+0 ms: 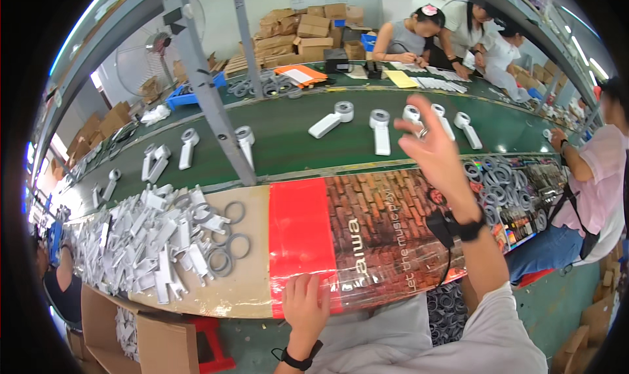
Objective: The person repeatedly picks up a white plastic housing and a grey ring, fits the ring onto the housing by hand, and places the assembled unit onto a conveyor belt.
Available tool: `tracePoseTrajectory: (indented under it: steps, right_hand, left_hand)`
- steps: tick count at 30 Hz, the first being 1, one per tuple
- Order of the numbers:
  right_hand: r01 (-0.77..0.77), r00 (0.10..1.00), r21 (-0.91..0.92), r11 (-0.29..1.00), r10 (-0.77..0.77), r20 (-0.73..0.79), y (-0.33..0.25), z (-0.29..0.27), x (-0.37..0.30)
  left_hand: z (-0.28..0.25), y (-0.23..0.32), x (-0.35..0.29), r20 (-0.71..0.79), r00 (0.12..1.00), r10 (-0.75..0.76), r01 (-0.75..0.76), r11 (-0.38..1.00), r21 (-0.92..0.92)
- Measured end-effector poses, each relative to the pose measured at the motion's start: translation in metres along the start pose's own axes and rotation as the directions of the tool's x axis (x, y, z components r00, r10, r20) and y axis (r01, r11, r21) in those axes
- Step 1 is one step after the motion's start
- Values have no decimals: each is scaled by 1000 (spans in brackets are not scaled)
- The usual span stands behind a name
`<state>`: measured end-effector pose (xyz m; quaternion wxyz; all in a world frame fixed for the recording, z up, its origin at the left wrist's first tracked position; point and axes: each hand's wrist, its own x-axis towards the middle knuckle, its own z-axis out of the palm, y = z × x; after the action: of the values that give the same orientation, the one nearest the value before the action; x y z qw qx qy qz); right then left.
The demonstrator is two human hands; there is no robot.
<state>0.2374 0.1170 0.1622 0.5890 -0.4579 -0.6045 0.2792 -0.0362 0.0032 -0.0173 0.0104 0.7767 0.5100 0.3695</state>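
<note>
White ring-headed handle units (380, 137) lie in a loose row along the green conveyor belt (288, 141), beyond the worktop where the person sits. Each one that shows clearly has a round head, grey at the rim, joined to a flat white handle, so these look assembled, at least in their main parts; whether anything inside the heads is lacking is too small to tell.

The right hand (438, 152) is raised at the belt's near side, in front of several of the units, its fingers spread wide and slightly blurred. Nothing shows in its grasp, and I cannot tell whether a fingertip touches the unit behind it. The left hand (305, 307) rests palm down on the near edge of the red panel (300, 226) — fingers nearly together, nothing visible under them.

Judging by the loose stock, much is left. A broad heap of white plastic parts (141, 240) covers the worktop to the left, with a few grey rings (238, 245) at its right edge. More grey rings (504, 184) are piled at the right end, and others (448, 315) sit below the worktop — none of these joined to a handle. An open cardboard box (167, 346) at lower left holds further white pieces.
</note>
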Motion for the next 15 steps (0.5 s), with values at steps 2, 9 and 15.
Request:
tracePoseTrajectory:
  steps: [2, 9, 15]
  right_hand:
    - [549, 836, -49, 835, -549, 13, -82, 5, -26]
    - [472, 768, -102, 876, -465, -440, -105, -71, -69]
    - [661, 627, -232, 714, -695, -353, -157, -98, -38]
  left_hand:
    - [-6, -1, 4, 31, 1000, 4, -4, 1000, 8]
    - [17, 8, 34, 10, 1000, 17, -17, 1000, -13]
    - [20, -16, 11, -4, 998, 61, -60, 997, 55]
